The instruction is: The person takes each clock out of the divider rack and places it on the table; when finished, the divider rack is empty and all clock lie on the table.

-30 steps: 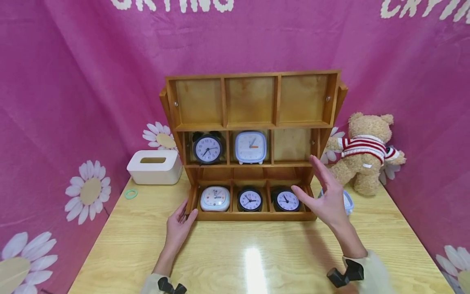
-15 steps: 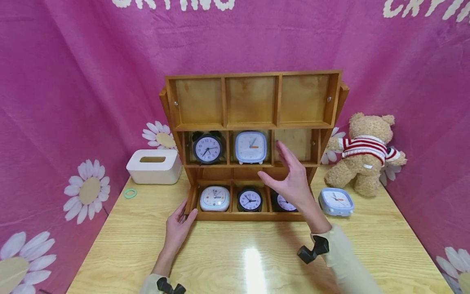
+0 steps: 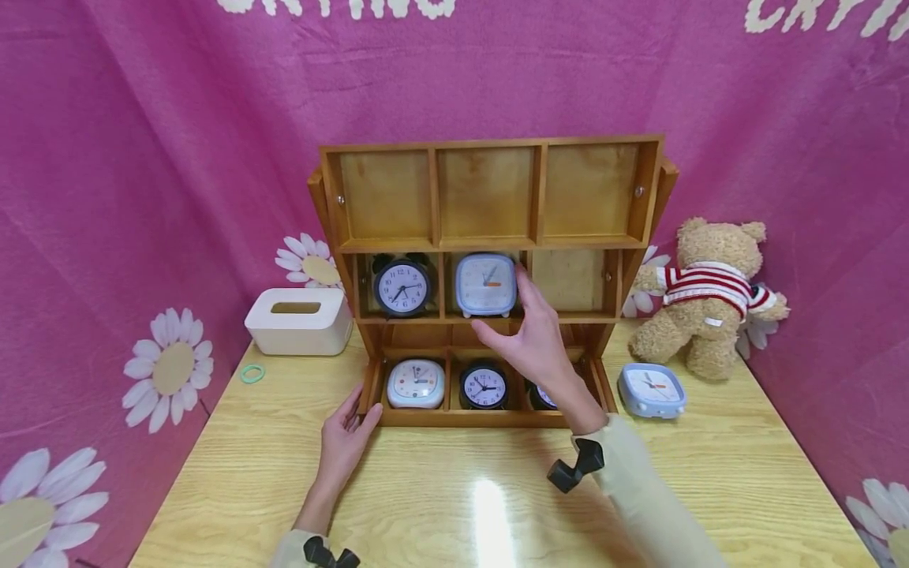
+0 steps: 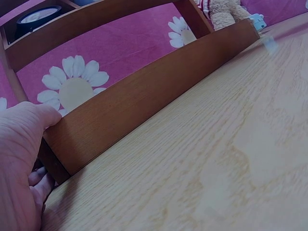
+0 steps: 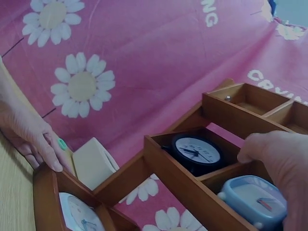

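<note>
My left hand point(image 3: 344, 443) grips the lower left corner of a tiered wooden shelf point(image 3: 490, 420); in the left wrist view its thumb point(image 4: 45, 115) lies on the board's top edge. My right hand point(image 3: 536, 341) is at the light blue square clock point(image 3: 486, 284) in the middle row, fingers spread, thumb below and fingers at its right side. In the right wrist view a gap shows between a digit and this clock point(image 5: 253, 198). A black twin-bell alarm clock point(image 3: 402, 288) sits left of it. The bottom row holds a white clock point(image 3: 416, 383) and two black round clocks, one partly hidden by my right forearm.
A second blue clock point(image 3: 652, 390) lies tilted back on the table point(image 3: 419, 497), right of the shelf. Behind it sits a teddy bear point(image 3: 710, 292) in a striped sweater. To the left are a white tissue box point(image 3: 298, 339) and a green ring point(image 3: 252, 367).
My right hand has moved left, from the shelf's right side to the blue clock in the middle row. The left hand stays at the shelf's corner.
</note>
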Demonstrator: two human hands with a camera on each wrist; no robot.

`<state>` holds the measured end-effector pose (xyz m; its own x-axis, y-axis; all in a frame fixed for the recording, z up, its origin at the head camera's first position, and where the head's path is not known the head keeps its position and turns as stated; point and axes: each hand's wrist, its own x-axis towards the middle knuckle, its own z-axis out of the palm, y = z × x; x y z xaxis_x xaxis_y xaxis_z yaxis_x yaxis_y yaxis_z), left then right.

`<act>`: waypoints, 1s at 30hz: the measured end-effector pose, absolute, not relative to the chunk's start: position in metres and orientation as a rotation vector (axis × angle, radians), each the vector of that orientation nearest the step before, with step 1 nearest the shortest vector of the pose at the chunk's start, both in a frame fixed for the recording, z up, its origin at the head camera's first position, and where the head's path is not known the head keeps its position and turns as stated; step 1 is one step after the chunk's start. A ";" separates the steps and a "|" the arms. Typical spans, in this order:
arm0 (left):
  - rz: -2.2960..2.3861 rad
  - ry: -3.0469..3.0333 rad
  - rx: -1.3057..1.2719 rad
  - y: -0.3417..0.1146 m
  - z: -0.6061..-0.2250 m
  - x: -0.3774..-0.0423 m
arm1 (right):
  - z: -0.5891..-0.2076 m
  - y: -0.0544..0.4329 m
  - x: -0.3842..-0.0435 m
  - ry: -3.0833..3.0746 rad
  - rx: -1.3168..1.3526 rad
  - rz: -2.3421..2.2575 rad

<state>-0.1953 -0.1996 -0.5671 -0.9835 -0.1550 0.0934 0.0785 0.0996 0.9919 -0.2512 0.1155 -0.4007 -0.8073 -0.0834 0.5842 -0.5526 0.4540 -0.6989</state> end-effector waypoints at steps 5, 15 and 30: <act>-1.954 -2.224 0.096 -0.201 -0.566 -0.195 | -0.401 0.103 -0.257 -2.287 0.477 1.245; -1.948 -2.230 0.103 -0.200 -0.567 -0.195 | -0.412 0.091 -0.272 -2.241 0.429 1.177; -1.945 -2.228 0.090 -0.200 -0.567 -0.195 | -0.408 0.085 -0.279 -2.362 0.327 1.079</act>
